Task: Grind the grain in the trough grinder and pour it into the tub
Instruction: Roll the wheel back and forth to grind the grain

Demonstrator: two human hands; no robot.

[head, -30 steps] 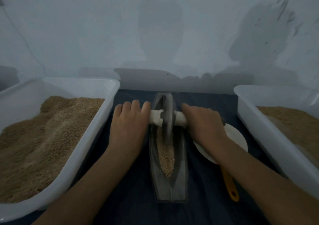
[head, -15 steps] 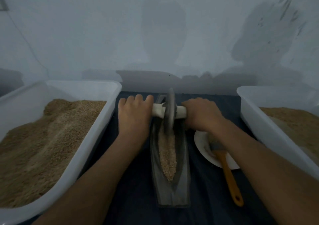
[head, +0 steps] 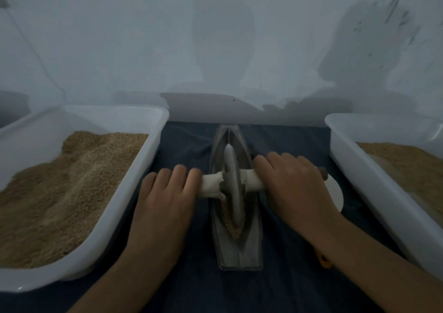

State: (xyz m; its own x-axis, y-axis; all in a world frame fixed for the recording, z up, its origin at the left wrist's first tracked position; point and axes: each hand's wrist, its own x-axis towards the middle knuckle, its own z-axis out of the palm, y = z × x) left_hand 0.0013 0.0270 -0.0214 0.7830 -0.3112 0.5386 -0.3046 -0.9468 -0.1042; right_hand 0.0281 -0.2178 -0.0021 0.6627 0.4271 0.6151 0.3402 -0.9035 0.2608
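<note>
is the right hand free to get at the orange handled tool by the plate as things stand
Probably not at once: the right hand is wrapped round the grinder wheel's handle, and the right forearm lies over the orange-handled tool, hiding most of it. It would have to let go and draw back first.

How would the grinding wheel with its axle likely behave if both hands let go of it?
The grinding wheel is a thin disc standing on edge, so it would probably tip. The boat-shaped trough slopes inward, likely catching it. It looks like metal, probably heavy.
</note>
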